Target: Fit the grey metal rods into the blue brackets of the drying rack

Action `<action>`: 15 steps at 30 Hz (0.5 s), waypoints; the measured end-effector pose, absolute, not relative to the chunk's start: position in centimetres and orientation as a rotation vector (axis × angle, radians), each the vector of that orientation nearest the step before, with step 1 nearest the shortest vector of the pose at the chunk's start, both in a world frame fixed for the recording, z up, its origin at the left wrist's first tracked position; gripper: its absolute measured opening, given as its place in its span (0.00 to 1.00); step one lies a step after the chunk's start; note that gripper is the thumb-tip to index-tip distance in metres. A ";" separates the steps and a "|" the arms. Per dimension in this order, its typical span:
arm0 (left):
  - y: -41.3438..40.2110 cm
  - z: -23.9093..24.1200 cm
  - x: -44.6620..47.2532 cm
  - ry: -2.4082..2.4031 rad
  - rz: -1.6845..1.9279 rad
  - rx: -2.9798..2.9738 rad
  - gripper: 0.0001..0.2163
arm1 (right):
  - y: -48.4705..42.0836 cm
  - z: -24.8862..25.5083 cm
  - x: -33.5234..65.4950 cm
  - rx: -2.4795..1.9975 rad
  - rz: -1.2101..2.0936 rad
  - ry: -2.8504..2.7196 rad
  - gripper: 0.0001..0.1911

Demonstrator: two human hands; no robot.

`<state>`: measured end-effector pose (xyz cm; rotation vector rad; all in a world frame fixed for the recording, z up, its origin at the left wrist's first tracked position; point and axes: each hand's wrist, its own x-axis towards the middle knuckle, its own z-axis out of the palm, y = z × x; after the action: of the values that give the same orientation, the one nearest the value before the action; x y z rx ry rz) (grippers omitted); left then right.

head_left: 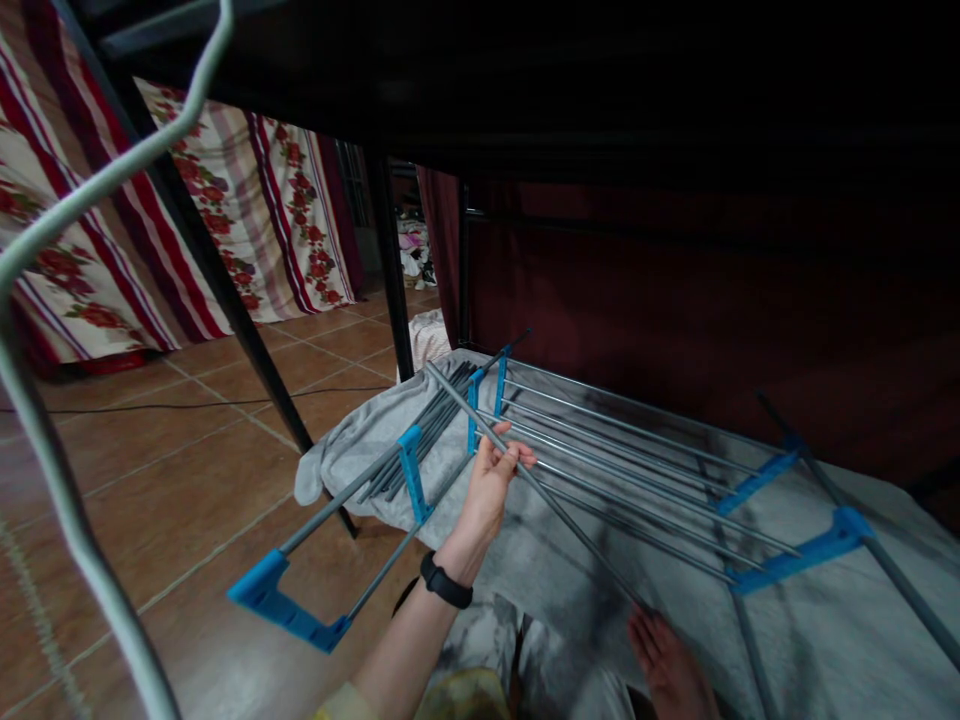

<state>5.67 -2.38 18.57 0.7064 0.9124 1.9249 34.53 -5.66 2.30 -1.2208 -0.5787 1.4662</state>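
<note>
A thin grey metal rod [577, 535] slants across the space before me. My left hand [491, 475], wearing a black wristband [446, 580], pinches it around the middle. At the rod's lower end, my right hand [667, 655] has its fingers stretched out against the tip, without wrapping round it. Behind the rod lies a partly assembled rack of parallel grey bars [622, 470] joined by blue plastic brackets [802, 560]. To the left, a smaller frame section has a blue corner piece [281, 605]. A bundle of loose grey rods [420, 445] lies beside it.
The parts rest on a grey blanket [337, 450] over a bed, under a dark upper bunk. A black bunk post [390, 270] and a pale curved tube [135, 160] stand at left. Beyond are a tiled floor [210, 430] and a floral curtain [225, 200].
</note>
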 end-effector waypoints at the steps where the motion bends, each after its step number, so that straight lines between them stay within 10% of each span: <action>1: -2.4 18.3 5.9 0.916 1.921 0.706 0.22 | -5.0 1.0 34.3 -1.230 1.459 -0.562 0.17; 15: -3.2 16.9 9.4 0.925 1.772 0.718 0.20 | -5.7 2.6 28.2 -1.365 1.814 -0.554 0.32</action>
<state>9.38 -3.24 16.92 0.7177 0.9250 1.7718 28.21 -5.74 2.63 -1.3646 -0.5536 1.8142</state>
